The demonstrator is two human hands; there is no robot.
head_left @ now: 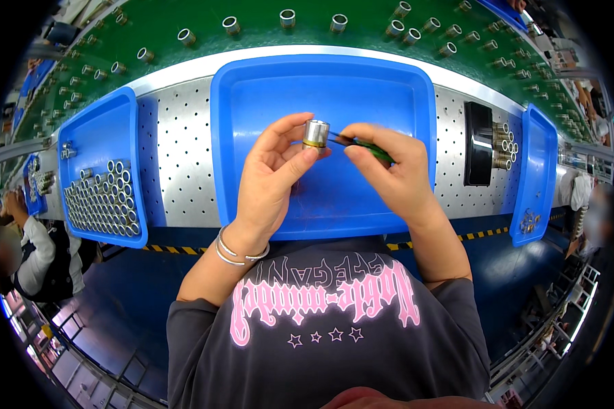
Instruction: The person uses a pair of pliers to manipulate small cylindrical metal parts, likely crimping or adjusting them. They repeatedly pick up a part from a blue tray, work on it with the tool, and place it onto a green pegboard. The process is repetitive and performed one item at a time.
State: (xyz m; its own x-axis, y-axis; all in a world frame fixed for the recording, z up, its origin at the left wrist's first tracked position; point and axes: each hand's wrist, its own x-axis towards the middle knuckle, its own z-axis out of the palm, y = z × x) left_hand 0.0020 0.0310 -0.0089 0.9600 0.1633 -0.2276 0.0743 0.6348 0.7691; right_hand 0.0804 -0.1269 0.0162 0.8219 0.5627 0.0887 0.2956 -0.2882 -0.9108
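Observation:
Between the thumb and fingers of my left hand (269,167) is a short metal cylinder (316,131), shiny silver with a yellowish band near its lower end. My right hand (392,163) pinches a slim tool with a green handle (375,150) and a dark, thin tip that reaches to the cylinder's right side. Whether the tip touches the metal I cannot tell. Both hands are over a large blue tray (324,68), whose inside shows bare blue under them.
At left, a blue tray (143,198) holds many upright metal cylinders (102,201). A black box (478,143) stands at right beside stacked metal parts (505,146). Further right is another blue tray (525,184). Spaced cylinders (288,18) stand on the green surface (259,44) beyond.

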